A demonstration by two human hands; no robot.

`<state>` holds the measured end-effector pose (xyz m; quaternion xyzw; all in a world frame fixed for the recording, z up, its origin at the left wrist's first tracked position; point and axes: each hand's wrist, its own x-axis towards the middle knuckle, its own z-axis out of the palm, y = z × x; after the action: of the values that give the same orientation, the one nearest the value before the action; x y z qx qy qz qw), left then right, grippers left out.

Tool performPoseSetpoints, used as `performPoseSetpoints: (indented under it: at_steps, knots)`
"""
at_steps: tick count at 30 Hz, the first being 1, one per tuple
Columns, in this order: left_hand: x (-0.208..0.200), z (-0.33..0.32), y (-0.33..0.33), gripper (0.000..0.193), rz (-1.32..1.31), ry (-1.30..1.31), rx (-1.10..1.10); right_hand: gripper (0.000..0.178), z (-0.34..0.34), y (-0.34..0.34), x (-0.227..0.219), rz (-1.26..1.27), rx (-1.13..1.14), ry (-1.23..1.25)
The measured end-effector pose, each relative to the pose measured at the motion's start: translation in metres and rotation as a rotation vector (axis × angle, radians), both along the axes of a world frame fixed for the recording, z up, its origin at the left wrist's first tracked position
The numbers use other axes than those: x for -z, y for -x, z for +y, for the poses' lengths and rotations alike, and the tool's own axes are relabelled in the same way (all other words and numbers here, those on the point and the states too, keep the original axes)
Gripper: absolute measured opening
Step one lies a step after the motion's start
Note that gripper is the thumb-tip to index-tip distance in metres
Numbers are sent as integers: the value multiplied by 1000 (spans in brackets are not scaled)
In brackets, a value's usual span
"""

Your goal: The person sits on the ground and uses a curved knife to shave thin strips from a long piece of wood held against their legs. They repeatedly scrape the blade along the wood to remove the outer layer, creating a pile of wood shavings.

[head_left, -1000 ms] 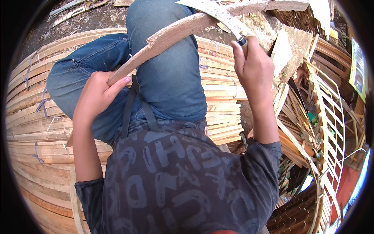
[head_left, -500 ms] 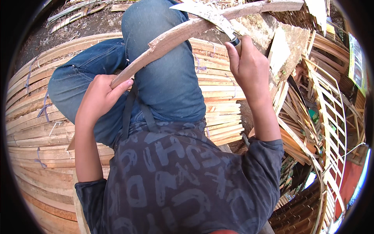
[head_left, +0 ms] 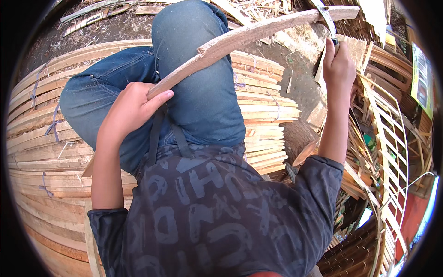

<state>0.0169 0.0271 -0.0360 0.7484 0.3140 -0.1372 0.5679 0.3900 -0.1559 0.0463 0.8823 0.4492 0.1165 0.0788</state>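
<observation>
My left hand (head_left: pixel 134 108) is closed round the near end of a long, rough wooden strip (head_left: pixel 258 34), thumb along its side. The strip slants up to the right across my raised knee, and a notch shows in its upper edge near the knee. My right hand (head_left: pixel 340 67) is closed on the handle of a curved-bladed knife (head_left: pixel 326 19). Its blade crosses the strip close to the far right end; whether it bites into the wood I cannot tell.
Tied bundles of wooden slats (head_left: pixel 50 152) lie under and beside my legs. A cut log (head_left: pixel 297 141) sits right of my lap. Further right are a slatted wooden frame (head_left: pixel 390 157), piled thin sticks and a colourful sheet (head_left: pixel 422 81). Shavings litter the ground ahead.
My right hand and the knife have moved right and away from me, along the strip from near the knee to its far end. My left hand and the strip have shifted slightly right.
</observation>
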Motion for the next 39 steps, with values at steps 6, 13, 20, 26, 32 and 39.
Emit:
performPoseSetpoints:
  at_steps: [6,13,20,26,32,39]
  knots:
    - [2,1,1,48,20,15,8,34,11,83,2,264,-170,110]
    - [-6,3,-1,48,9,-21,24,47,-16,-40,-30,-134,296,21]
    - [0,6,2,47,38,51,28,48,-67,-60,-25,-22,484,46]
    - [-15,4,1,42,46,-99,63,41,-69,29,95,1008,563,-835]
    - [-40,21,19,36,37,-415,54,38,-7,178,144,1476,515,-974]
    - [-28,27,49,37,98,-448,-71,39,7,167,124,1632,448,-943]
